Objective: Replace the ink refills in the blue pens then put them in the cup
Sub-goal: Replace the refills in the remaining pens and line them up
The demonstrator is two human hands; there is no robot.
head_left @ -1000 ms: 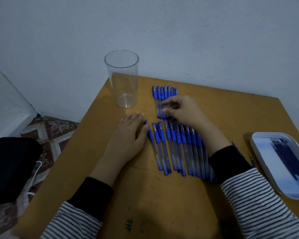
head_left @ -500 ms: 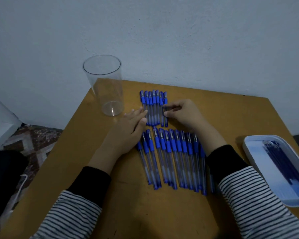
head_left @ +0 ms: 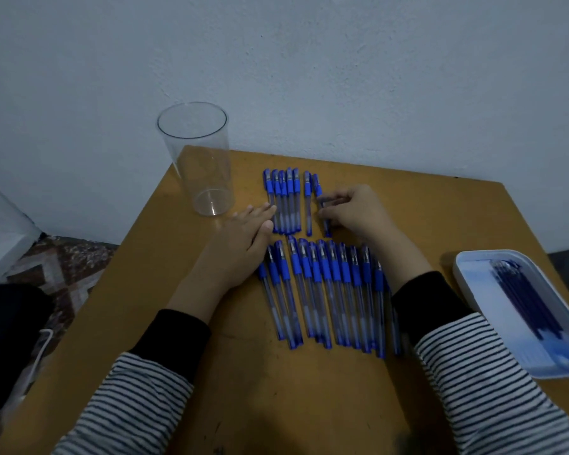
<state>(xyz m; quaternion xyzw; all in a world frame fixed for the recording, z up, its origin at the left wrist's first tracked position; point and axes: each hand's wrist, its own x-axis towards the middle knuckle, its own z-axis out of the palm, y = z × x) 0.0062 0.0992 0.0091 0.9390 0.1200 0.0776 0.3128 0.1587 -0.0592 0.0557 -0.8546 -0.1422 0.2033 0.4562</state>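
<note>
Left hand [head_left: 243, 239], as it appears on my feed: it lies flat on the table [head_left: 309, 395], palm down, fingers straight and together, their tips touching the left edge of the far row of pens [head_left: 284, 201]. The right hand [head_left: 353, 211] is palm down with curled fingers, thumb and fingertips pinching one pen [head_left: 317, 188] at the right end of that row. This pen lies on the table, slightly tilted, its blue cap pointing away from me. In the far row I count seven pens: five packed side by side, one lying alone just to their right, then the pinched one. Closer to me lies the near row [head_left: 326, 290], caps also pointing away. I make out about a dozen pens there, but the right forearm hides that end, so I cannot give an exact count. One clear cup [head_left: 204, 165] stands upright near the table's far left corner, just beside the left fingertips, with nothing in it. One pale tray [head_left: 483, 297] sits at the table's right edge, holding a bundle of dark refills [head_left: 523, 297] too tightly bunched for me to count. Both forearms wear striped sleeves with black cuffs.
</note>
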